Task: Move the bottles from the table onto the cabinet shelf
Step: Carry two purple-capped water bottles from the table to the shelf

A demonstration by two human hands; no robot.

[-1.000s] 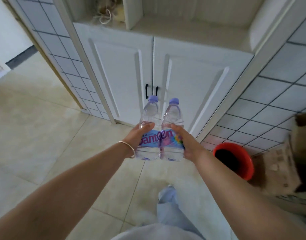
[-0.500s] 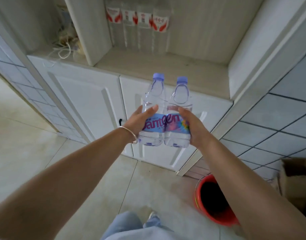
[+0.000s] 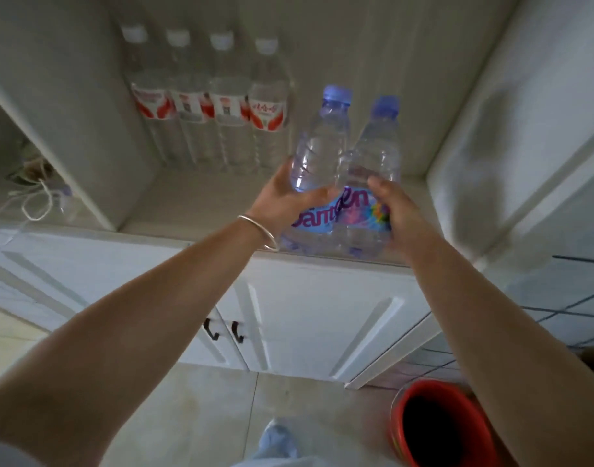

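Note:
Two clear water bottles with purple caps and blue-pink labels are pressed side by side. My left hand (image 3: 282,200) grips the left bottle (image 3: 319,146) and my right hand (image 3: 398,210) grips the right bottle (image 3: 373,156). Both bottles are upright, tilted slightly, with their bases at the front edge of the cabinet shelf (image 3: 194,203). I cannot tell if the bases touch the shelf. Several clear bottles with white caps and red labels (image 3: 208,106) stand in a row against the shelf's back wall, to the left of my hands.
A vertical divider (image 3: 70,129) bounds the shelf on the left; a white cord (image 3: 36,203) lies in the compartment beyond it. The cabinet's side wall (image 3: 507,129) is on the right. White cabinet doors (image 3: 305,318) are below. A red bucket (image 3: 437,426) stands on the floor.
Both hands have carried the two bottles up and forward from in front of the cabinet doors to the front edge of the shelf. The view has tilted up.

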